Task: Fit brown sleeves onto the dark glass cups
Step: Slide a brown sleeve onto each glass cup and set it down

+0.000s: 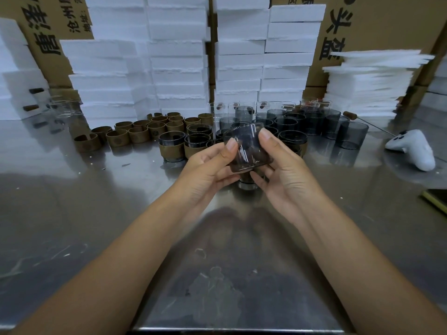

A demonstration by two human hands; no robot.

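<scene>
Cup (247, 147) in left grip (206, 170), right grip (282, 173)

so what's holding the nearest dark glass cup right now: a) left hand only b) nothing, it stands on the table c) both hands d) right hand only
c: the left hand and the right hand both grip the tilted dark glass cup, held above the steel table.

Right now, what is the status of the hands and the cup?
Left hand and right hand grip one dark cup, tilted. Loose sleeves stand behind, to the left. Nothing in the way.
</scene>
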